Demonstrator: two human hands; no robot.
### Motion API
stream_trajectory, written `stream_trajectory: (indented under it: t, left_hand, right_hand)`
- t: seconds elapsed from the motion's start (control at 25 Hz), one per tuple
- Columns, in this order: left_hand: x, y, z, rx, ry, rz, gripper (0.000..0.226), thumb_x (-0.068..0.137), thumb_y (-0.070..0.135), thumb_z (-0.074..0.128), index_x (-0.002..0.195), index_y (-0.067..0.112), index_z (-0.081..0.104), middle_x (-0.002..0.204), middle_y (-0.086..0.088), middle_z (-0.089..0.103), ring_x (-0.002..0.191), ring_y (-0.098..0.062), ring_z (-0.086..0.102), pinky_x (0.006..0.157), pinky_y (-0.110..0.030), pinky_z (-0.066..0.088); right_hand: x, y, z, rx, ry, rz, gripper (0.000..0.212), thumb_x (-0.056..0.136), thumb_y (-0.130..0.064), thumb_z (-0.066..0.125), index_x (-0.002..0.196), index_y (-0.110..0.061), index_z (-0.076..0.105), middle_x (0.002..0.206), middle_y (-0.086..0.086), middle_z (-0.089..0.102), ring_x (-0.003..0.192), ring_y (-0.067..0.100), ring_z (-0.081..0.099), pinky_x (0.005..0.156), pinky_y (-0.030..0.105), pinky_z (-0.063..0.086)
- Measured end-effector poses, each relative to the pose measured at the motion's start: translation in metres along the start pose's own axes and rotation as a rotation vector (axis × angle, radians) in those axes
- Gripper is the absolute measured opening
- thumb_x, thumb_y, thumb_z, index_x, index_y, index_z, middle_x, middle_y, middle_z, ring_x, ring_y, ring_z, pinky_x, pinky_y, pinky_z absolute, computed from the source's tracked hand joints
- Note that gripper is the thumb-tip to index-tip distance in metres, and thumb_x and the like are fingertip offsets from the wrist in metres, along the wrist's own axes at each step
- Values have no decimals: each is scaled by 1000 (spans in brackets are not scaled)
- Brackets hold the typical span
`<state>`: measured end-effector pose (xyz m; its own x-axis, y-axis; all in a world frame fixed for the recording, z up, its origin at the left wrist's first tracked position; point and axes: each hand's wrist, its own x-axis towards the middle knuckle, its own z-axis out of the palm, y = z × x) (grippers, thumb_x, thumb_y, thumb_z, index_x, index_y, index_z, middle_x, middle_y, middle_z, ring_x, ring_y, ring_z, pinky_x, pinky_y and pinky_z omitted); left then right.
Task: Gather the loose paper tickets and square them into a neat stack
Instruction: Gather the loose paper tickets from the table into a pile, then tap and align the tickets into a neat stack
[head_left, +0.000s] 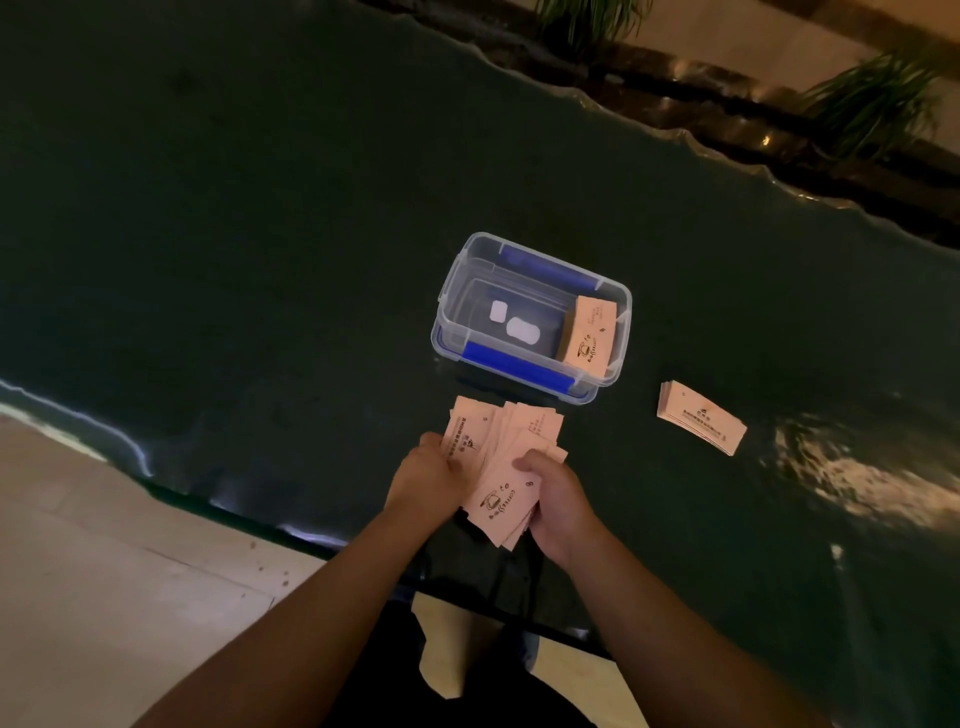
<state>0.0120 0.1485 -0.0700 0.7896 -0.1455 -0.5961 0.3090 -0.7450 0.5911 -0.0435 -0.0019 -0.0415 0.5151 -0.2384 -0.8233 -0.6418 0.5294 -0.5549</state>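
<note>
both hands' grip (553, 493), fanned tickets (501, 457) between palms

1. The left hand (427, 480) has its fingers tucked under the fanned tickets (501, 470), so the fingertips are hidden
2. The right hand (558, 499) covers the fan's 4 o'clock corner; its palm side cannot be seen
3. Small print on the tickets is too blurred to read
4. In the clear box (530, 317), the stack (587, 335) at 3 o'clock hides its lower tickets
5. Both forearms are cut off by the bottom edge
</note>
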Motion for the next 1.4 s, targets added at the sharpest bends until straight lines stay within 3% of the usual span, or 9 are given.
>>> stream_trajectory:
  t: [0.2,0.32,0.44,0.56,0.72,0.8,0.96,1.12,1.4]
  left_hand:
    - [-1,7,-4,-32,-2,-40,26,100,26,54,121,13,62,118,-7,71,100,-23,71,83,-40,61]
    - [-4,9,-2,-23,-47,-18,32,102,38,44,110,15,65,109,-11,71,92,-23,69,81,-40,58]
    - [-6,11,0,-90,-108,-28,38,106,35,37,119,11,63,120,-14,68,104,-27,66,94,-44,54]
    - [-4,16,-5,-232,-180,-98,52,102,44,37,130,7,60,129,-14,65,112,-32,64,98,-44,52]
    - [-3,20,-22,-293,-309,-194,84,82,72,38,145,17,50,134,-11,53,105,-23,63,83,-39,53]
    - [-3,20,-28,-298,-345,-199,82,85,69,41,147,17,45,134,-11,48,106,-23,61,81,-39,53]
    - [0,18,-38,-423,-445,-187,71,88,64,46,139,14,45,121,-9,65,108,-27,69,100,-50,57]
    - [1,36,-55,-156,-419,-27,61,96,64,34,140,23,42,122,-4,56,124,-26,56,105,-50,49]
    - [8,79,-48,-564,-355,73,62,81,41,61,139,22,51,120,-8,74,105,-27,75,99,-56,58]
  right_hand:
    - [6,12,-3,-29,59,-77,35,100,-2,56,130,-15,68,124,18,76,108,34,73,90,51,59]
    - [9,10,7,-268,82,-66,41,97,-15,62,138,-17,67,121,12,79,106,31,77,96,52,61]
    - [7,4,26,-428,102,-44,50,94,-25,64,144,-23,62,121,9,77,101,29,78,87,46,64]
    - [7,2,39,-394,116,-13,62,89,-31,66,150,-28,52,123,8,76,99,30,79,89,49,66]
    - [4,9,52,-180,124,30,64,79,-35,64,142,-26,58,116,15,81,100,35,81,83,50,66]
    - [2,13,59,-85,133,39,65,75,-32,61,140,-25,60,116,18,81,103,38,80,86,54,65]
    - [2,8,71,-46,111,-12,71,72,-30,58,143,-31,58,120,15,80,105,39,79,90,60,64]
    - [-9,-7,68,-40,50,-76,57,88,-24,53,144,-36,57,127,16,77,111,38,76,91,56,63]
    - [-18,-42,51,-21,-46,-258,50,103,-21,45,151,-32,57,126,15,77,109,33,77,91,52,63]
